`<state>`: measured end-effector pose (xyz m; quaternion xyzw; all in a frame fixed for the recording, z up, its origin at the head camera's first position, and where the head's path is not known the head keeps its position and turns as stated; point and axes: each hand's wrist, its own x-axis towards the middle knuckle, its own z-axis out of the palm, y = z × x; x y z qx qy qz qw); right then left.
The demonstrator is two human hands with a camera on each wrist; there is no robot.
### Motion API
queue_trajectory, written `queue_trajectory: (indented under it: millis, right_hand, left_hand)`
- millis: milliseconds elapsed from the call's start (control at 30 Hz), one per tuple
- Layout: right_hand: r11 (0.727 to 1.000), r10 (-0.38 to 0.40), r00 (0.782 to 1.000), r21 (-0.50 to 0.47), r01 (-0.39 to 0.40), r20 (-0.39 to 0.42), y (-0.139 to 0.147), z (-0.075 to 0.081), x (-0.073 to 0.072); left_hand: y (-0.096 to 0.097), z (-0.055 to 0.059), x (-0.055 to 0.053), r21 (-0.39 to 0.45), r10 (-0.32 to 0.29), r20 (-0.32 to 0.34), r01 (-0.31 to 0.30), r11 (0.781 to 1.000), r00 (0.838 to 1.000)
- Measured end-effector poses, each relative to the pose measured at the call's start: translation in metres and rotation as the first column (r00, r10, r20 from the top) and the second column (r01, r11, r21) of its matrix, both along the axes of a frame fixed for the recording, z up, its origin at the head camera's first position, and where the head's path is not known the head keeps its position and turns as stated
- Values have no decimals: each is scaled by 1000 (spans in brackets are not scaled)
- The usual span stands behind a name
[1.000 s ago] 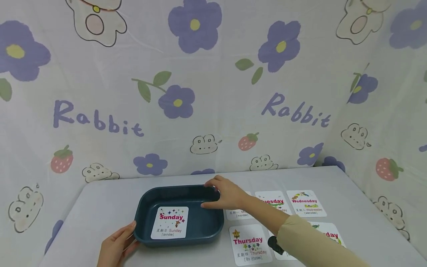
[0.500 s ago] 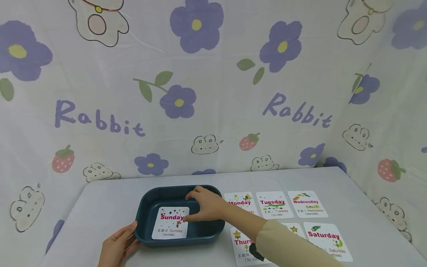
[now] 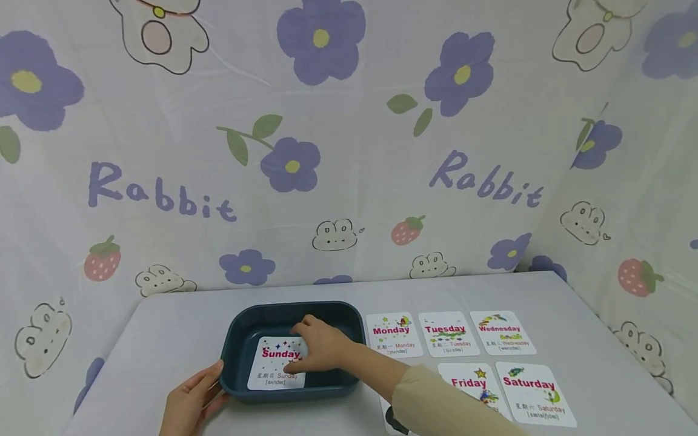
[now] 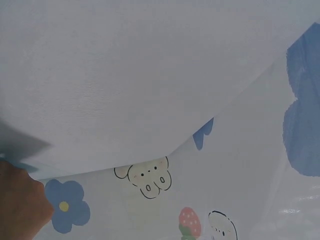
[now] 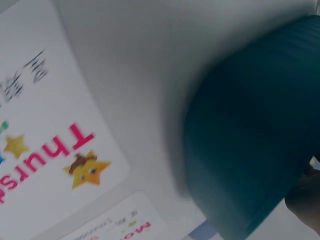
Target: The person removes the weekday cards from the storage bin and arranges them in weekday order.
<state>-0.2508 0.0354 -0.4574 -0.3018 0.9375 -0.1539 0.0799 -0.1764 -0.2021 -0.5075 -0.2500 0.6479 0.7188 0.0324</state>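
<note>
A dark teal tray (image 3: 332, 393) stands on the table, with a white Sunday card (image 3: 267, 366) lying face up inside. My left hand (image 3: 191, 399) holds the tray at its near left corner, thumb against the side and fingers lower down. In the left wrist view only a bit of that hand shows at lower left. My right hand (image 3: 322, 346) reaches into the tray over the card's right part, thumb and fingers spread apart. Whether its fingertips touch the card is unclear. The right wrist view shows the tray's outer wall (image 5: 250, 115), which hides most of that hand.
Right of the tray lie the Monday card (image 3: 394, 336), Tuesday card (image 3: 449, 336), Wednesday card (image 3: 503, 334), Friday card (image 3: 463, 378) and Saturday card (image 3: 534, 393). My right sleeve (image 3: 436, 402) covers most of the Thursday card (image 5: 60, 120). A printed cloth (image 3: 349, 121) hangs behind the table.
My right hand has moved left and down from the tray's far right rim to above the Sunday card. The left hand, tray and cards have stayed put.
</note>
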Motion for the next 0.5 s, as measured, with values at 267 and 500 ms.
queue_trajectory:
  millis: [267,500]
  right_hand:
    - [998,-13,999,58,11,39,-21,-12,2]
    - [994,-19,1000,110,20,-12,-26,-17,3]
  left_hand:
    - [-1,-1,0,-1,-2,4,2,1000,1000]
    - [0,-2,-1,-20,-5,7,5,1000,1000]
